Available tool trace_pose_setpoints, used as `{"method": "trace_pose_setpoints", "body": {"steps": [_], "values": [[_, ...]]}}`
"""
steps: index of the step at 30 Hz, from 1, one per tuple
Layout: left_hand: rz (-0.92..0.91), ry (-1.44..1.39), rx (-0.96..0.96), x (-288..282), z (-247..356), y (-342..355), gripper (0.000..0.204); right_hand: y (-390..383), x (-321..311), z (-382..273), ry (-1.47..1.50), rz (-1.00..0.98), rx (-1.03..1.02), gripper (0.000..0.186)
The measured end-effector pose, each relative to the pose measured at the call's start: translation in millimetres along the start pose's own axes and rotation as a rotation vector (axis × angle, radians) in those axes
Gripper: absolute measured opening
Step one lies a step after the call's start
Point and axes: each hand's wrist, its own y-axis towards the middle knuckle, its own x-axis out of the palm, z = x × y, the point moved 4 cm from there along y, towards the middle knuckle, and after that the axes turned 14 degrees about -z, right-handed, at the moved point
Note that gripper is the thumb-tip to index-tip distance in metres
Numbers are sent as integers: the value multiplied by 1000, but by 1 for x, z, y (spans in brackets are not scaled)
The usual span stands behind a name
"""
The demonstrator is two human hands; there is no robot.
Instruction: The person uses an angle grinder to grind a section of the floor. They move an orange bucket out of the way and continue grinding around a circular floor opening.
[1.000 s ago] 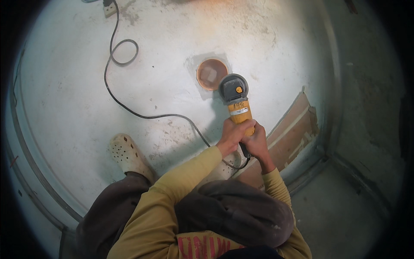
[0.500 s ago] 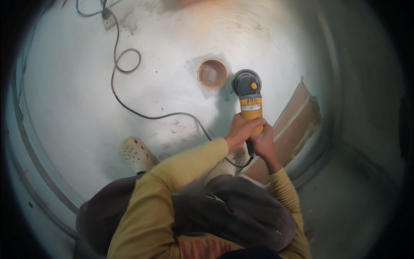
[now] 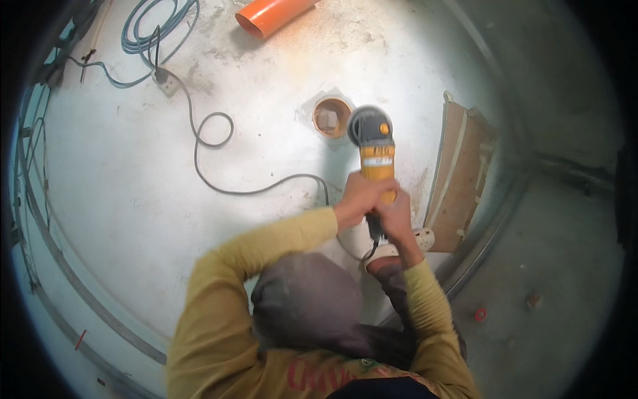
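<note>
A yellow and black angle grinder (image 3: 379, 161) is held in both of my hands, its head pointing away from me. My left hand (image 3: 359, 198) wraps the body from the left. Just behind it, my right hand (image 3: 397, 218) grips the rear of the body, from which a dark cord trails. The grinder's round disc (image 3: 355, 125), blurred, overlaps the right rim of an orange pipe opening (image 3: 330, 104) set in the pale floor. Whether the disc touches the rim I cannot tell. Some light-coloured piece lies inside the opening.
The black cord (image 3: 247, 193) loops left across the floor to a socket block (image 3: 166, 82). Beyond it lies coiled blue-grey cable (image 3: 136, 45). An orange pipe (image 3: 276, 14) rests at the far side, and flat brown cardboard (image 3: 458, 176) at the right. My shoe (image 3: 423, 238) stands beside the cardboard.
The grinder has come closer to the pipe opening, its disc now over the right rim. My legs have shifted, and the view takes in more of the far floor.
</note>
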Motion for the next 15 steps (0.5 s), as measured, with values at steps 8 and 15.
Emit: {"method": "trace_pose_setpoints", "body": {"steps": [8, 15], "values": [[-313, -415, 168, -82, -96, 0, 45, -12, 60, 49, 73, 3, 91, 36], [19, 594, 88, -134, -132, -79, 57, -5, 72, 45, 139, 169, 84, 37]]}}
